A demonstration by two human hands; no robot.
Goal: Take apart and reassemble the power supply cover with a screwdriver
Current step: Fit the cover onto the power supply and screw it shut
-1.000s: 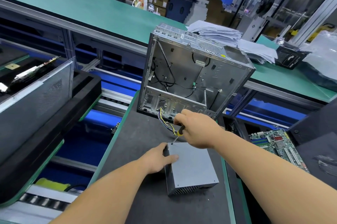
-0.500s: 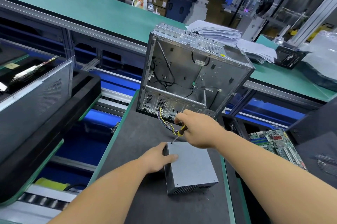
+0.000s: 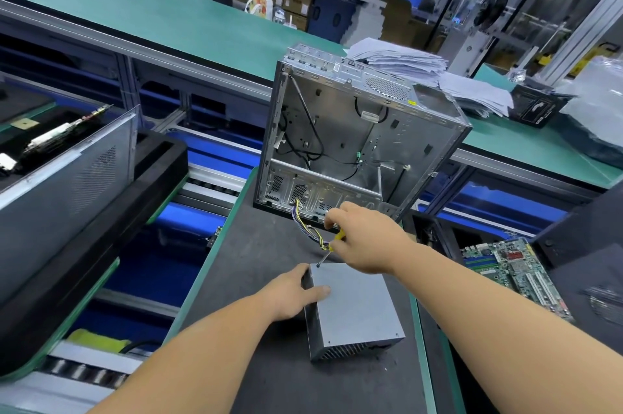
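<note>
A grey metal power supply lies flat on the dark mat, its vent grille facing me. My left hand grips its far left corner, thumb lying on the top cover. My right hand holds a screwdriver with a yellow and black handle. Its tip stands on a screw at the cover's far left corner. A bundle of coloured wires runs from the power supply toward the case behind.
An open computer case stands upright right behind the power supply. A motherboard lies low at the right. A black tray with a grey panel sits at the left. Paper stacks lie on the green bench.
Both hands and the screwdriver stay in nearly the same place at the cover's corner. The power supply has not moved.
</note>
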